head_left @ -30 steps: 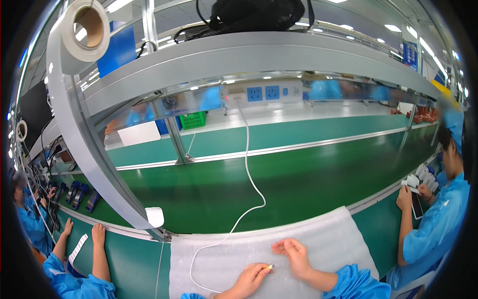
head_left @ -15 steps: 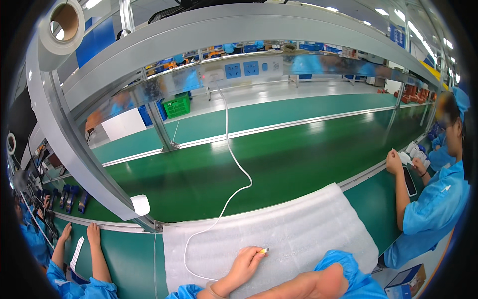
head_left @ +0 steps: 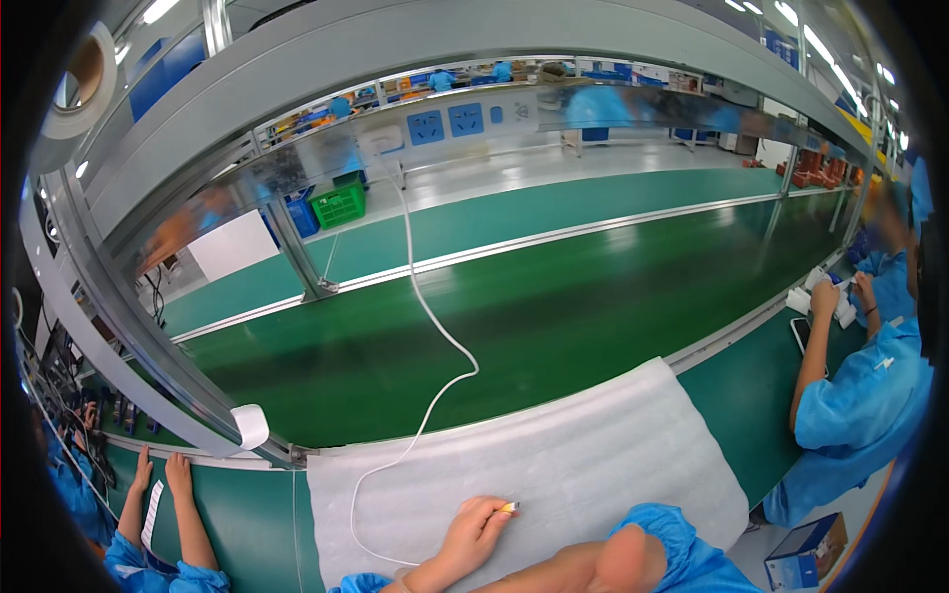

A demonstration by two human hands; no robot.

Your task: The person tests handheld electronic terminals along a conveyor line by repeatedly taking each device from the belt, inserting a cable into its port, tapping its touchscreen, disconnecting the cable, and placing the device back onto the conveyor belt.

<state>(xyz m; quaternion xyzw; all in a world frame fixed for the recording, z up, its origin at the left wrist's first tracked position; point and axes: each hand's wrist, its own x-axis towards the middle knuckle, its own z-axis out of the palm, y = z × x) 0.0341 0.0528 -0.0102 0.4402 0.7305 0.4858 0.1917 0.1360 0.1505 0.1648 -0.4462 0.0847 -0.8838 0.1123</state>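
Observation:
My left hand (head_left: 473, 534) is closed in a pinch around a small cable plug (head_left: 510, 507) with a yellow body and a metal tip. It rests low over a white foam sheet (head_left: 573, 445). From beside my left wrist a white cable (head_left: 415, 435) loops across the sheet. It runs up over the green belt to a white adapter (head_left: 388, 139) in the power strip. My right forearm (head_left: 554, 571) crosses the sheet's near edge from a blue sleeve (head_left: 682, 544). The right hand itself lies below the picture's lower edge.
A metal shelf frame (head_left: 297, 74) with a power strip (head_left: 465, 121) stands over the green conveyor belt (head_left: 554, 326). At left, a co-worker's hands (head_left: 178, 476) rest on the table edge. At right, another co-worker (head_left: 855, 381) handles white pieces near a phone (head_left: 799, 334).
The whole view has shifted, so the surroundings sit further left. My left hand still pinches the plug over the sheet. The right co-worker's hands have come down and closer together.

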